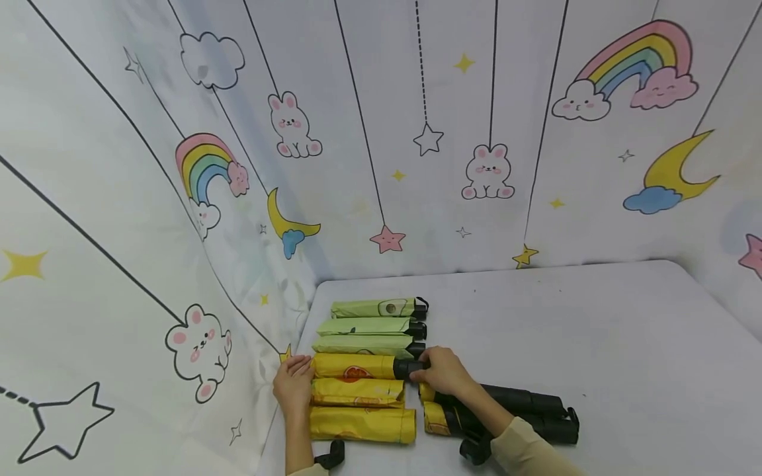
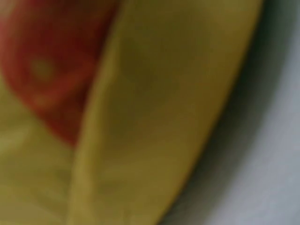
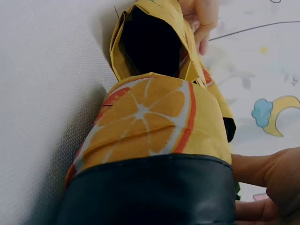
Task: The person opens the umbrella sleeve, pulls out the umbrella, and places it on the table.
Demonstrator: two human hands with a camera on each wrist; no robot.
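1. Hands are both on the far yellow cover (image 1: 333, 365). Left hand (image 1: 294, 383) sits at its left end, fingers together and fairly straight; right hand (image 1: 445, 373) is pinching the black handle (image 1: 405, 368) at its right end.
2. Biggest stuff: cartoon-print cloth (image 1: 357, 132) along the far side and the left, then the white table (image 1: 625, 344).
3. On the table's left there's a row of six covers. Three green covers (image 1: 360, 327) take the far end, each with a black end showing on the right, so I'd call those done.
4. Middle yellow cover (image 1: 351, 392) and near yellow cover (image 1: 360, 423) show no handle. Right wrist view catches an open, dark mouth (image 3: 152, 42) on one, so I reckon these two are left to fill.
5. Two umbrellas (image 1: 524, 400) lie just right of those, partly under the right forearm (image 1: 488, 406). Two covers, two umbrellas, so the count works out.
6. Smallest bit is that pinched handle: number four looks nearly done, but can't tell if it's fully in.
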